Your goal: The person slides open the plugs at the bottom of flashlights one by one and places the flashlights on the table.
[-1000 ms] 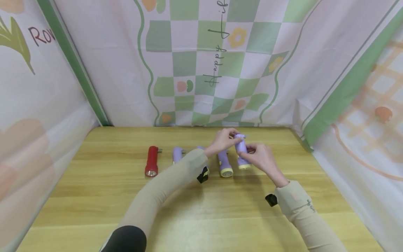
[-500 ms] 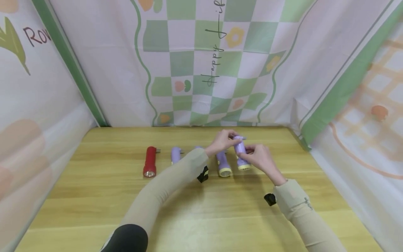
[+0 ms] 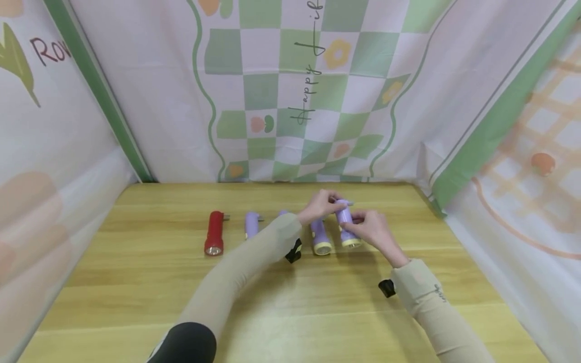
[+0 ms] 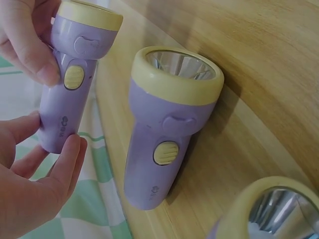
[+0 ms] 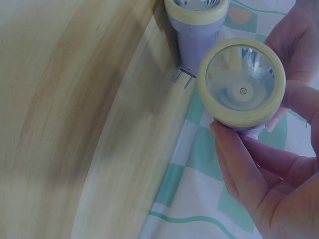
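Both hands hold one purple flashlight with a yellow rim, lens end toward the person, at the right end of a row. My left hand pinches its tail end, near the metal prongs. Nearer the lens, the fingers of my right hand grip the body from the right side. A yellow switch shows on the barrel in the left wrist view, and the right wrist view looks into the clear lens. Just left lies another purple flashlight, prongs at its tail.
Farther left on the wooden table lie a purple flashlight, one mostly hidden by the left sleeve, and a red flashlight at the row's end. A checkered cloth hangs behind the table's far edge.
The held flashlight and both hands have come slightly down and toward the person. Both grips stay the same. The whole head view has shifted a little left.
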The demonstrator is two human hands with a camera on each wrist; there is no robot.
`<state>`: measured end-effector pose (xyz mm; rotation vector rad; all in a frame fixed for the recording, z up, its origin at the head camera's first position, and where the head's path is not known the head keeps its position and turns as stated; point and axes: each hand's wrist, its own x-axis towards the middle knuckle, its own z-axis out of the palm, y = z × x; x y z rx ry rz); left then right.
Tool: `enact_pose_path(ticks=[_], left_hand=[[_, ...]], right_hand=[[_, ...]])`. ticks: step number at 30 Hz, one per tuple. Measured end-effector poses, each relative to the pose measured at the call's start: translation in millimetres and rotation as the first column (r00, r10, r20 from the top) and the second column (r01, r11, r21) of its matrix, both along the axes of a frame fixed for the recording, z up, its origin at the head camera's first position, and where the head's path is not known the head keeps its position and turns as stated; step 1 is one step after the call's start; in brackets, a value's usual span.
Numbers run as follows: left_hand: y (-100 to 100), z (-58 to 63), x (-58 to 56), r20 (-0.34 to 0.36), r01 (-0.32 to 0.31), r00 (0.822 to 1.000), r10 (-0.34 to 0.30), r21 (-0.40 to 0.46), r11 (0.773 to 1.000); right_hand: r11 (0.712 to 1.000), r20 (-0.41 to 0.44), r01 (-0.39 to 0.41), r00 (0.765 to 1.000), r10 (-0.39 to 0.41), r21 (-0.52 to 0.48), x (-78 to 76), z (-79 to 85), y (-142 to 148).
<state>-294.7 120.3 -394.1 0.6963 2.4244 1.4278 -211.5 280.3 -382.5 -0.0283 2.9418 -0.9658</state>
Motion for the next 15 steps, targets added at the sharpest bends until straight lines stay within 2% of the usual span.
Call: enact_pose_path(ticks=[15], left_hand=[[11,-7.9,-1.8,-0.042,-0.012,0.999,0.009,-0.070,0.997]], right_hand=[[1.000,0.018,0.019,1.000,-0.019,0.021,0.1,-7.0,5]])
